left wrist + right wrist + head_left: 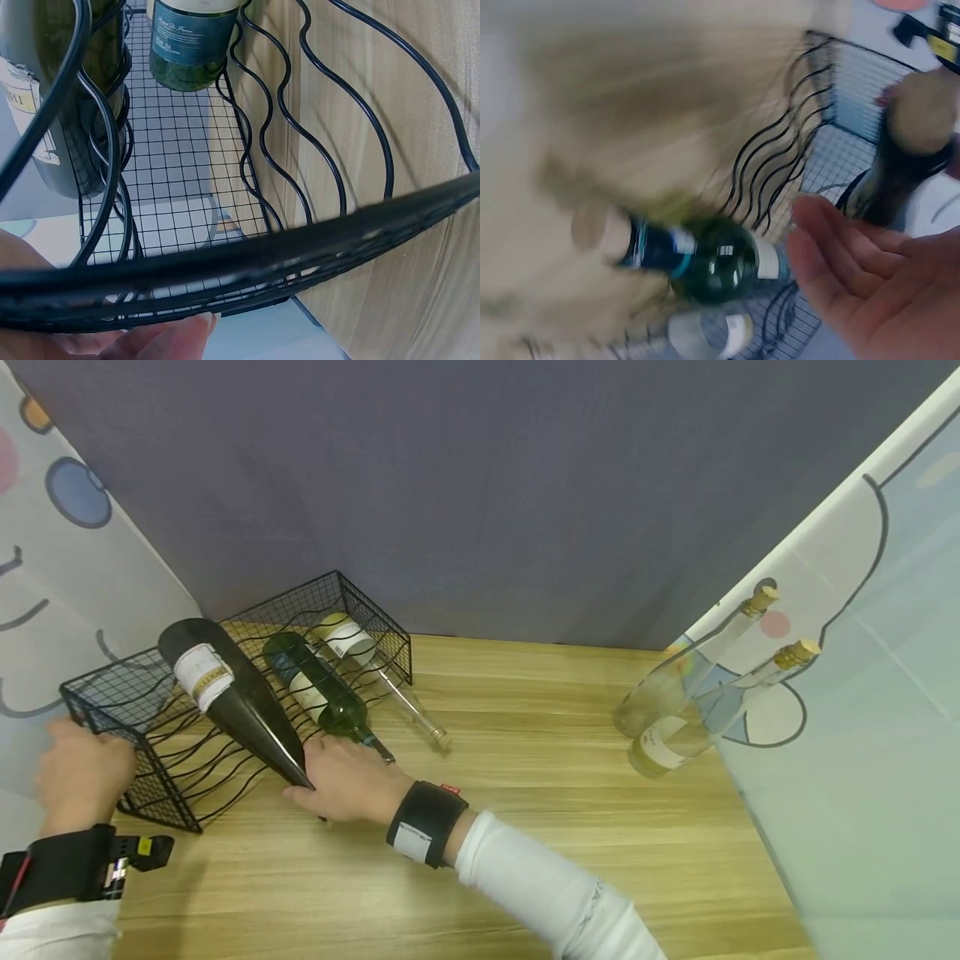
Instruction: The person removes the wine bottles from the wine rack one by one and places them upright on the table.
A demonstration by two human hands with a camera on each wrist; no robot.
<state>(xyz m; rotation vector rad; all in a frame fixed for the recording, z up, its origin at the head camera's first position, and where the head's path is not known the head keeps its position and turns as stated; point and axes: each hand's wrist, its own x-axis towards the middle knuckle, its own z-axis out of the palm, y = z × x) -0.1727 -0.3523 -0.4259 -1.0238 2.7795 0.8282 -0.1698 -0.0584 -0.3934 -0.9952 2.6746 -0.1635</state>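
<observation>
My left hand (pixel 86 768) grips the near left end of a black wire wine rack (pixel 161 768). In the left wrist view its fingertips (pixel 184 337) show under the rack's end rim. My right hand (pixel 348 777) holds a dark wine bottle (pixel 255 714) by the neck, thumb on one side and fingers on the other. That bottle slants over the rack's left part, its white-labelled base toward the back. Beside it a green wine bottle (pixel 318 689) lies in the rack, neck toward me. A clear wine bottle (pixel 382 672) lies at the rack's right end.
Two clear corked bottles, a rear one (pixel 660 693) and a front one (pixel 682 735), stand at the right by the patterned side wall (pixel 862 760). A grey panel (pixel 480 502) closes off the back. The wooden tabletop (pixel 525 760) lies under everything.
</observation>
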